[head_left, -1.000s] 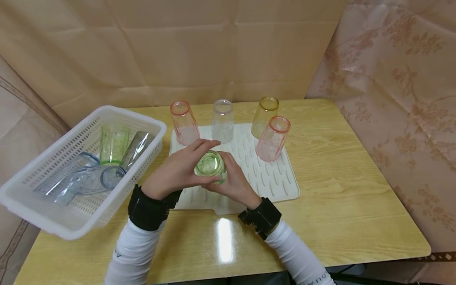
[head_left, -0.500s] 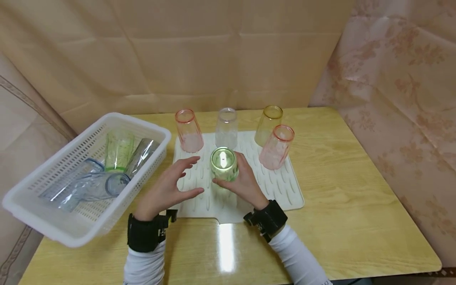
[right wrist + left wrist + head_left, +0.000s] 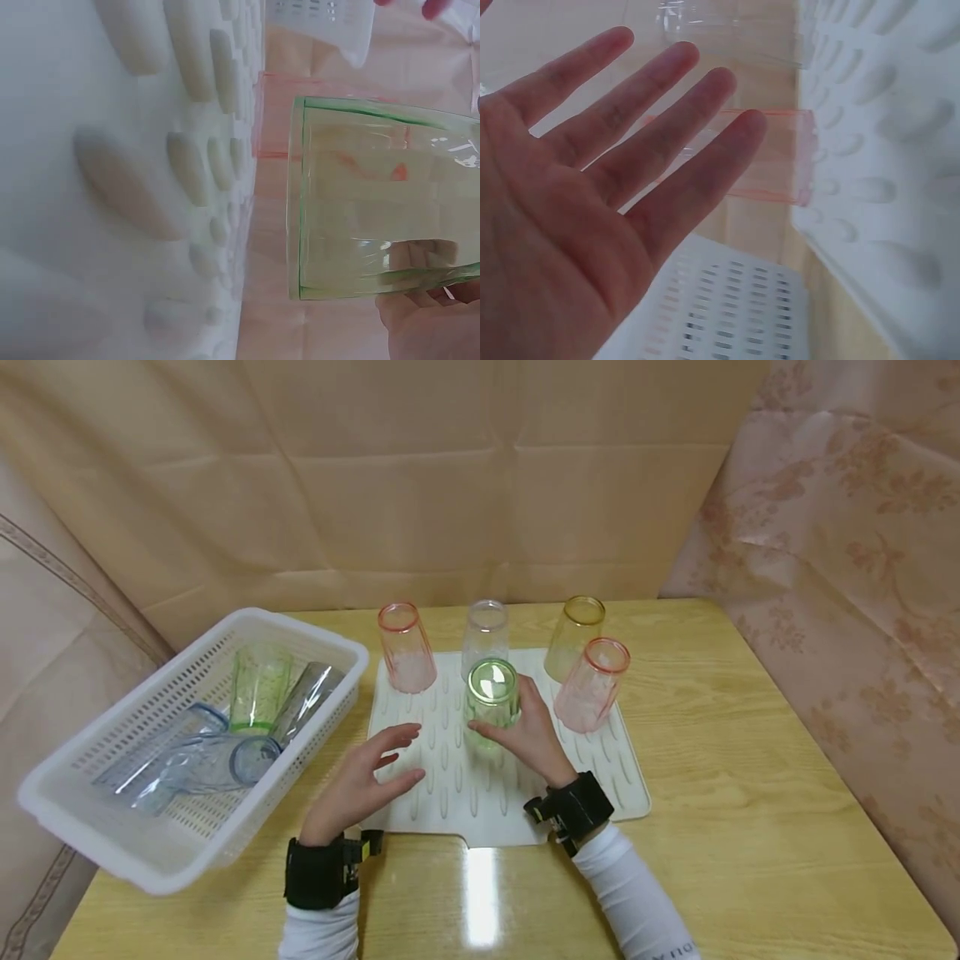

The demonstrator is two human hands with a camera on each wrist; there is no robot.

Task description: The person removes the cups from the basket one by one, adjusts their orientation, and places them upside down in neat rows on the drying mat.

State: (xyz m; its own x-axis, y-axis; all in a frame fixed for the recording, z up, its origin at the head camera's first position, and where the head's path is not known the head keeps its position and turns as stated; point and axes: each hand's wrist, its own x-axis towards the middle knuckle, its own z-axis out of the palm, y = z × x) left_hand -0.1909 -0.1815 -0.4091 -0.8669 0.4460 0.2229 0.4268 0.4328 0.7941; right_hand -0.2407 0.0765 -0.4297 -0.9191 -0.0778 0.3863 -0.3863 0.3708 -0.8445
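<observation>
My right hand [image 3: 531, 735] grips a green glass [image 3: 491, 700] by its side, thumb in front and fingers round the far right. The glass is upside down, base up, over the middle of the white ribbed drying mat [image 3: 442, 793]. In the right wrist view the rim of the green glass [image 3: 296, 202] faces the mat's ridges [image 3: 120, 187] with a gap between them. My left hand [image 3: 363, 785] is off to the left above the mat's edge, holding nothing; its fingers [image 3: 682, 142] spread straight in the left wrist view.
Upside down along the mat's back and right stand a pink glass [image 3: 407, 652], a clear glass [image 3: 486, 631], a yellow glass [image 3: 573, 639] and another pink glass [image 3: 592, 685]. A white basket [image 3: 97, 852] at left holds several glasses, among them a green one [image 3: 258, 685].
The left hand has let go of the green glass and drawn back to the left. Held by the right hand alone, the glass has moved right and toward the back of the mat.
</observation>
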